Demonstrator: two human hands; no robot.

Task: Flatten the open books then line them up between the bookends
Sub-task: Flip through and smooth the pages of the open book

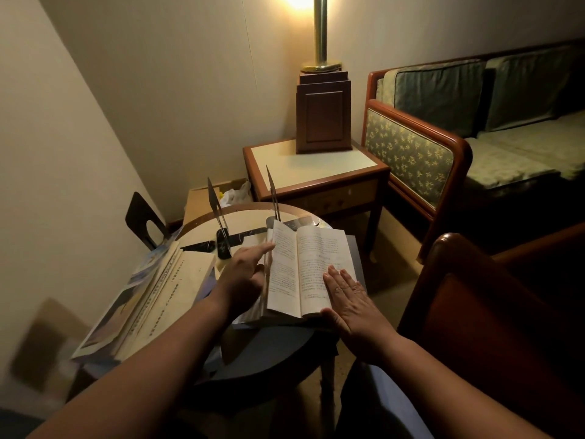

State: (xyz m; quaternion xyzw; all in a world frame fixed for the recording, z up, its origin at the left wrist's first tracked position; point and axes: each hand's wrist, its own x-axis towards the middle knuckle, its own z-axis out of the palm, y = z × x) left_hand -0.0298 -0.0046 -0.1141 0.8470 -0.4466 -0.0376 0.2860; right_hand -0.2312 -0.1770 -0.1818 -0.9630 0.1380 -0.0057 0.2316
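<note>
An open book lay at the right edge of the round surface, spine running away from the person. The right hand lay flat on the right page, its fingers straight and close together, holding nothing; this was probably to pin that half down while the other was dealt with. The left half of the book stood nearly upright instead of lying flat. The left hand was against its outer side, with the index finger stretched along the page block, likely steadying it or about to push it over. Those fingers looked straight rather than curled, but the thumb was hidden behind the pages, so a pinch could not be ruled out. Two thin bookends stood edge-on near the far edge, apart from each other, with no book yet between them; the gap seemed kept ready for the row. A pile of other books leaned at the left edge, overhanging it, with a dark third bookend behind it. How many books were in the pile, and whether any of them was open, was hard to tell in the dim light. The near edge was covered by the forearms.
</note>
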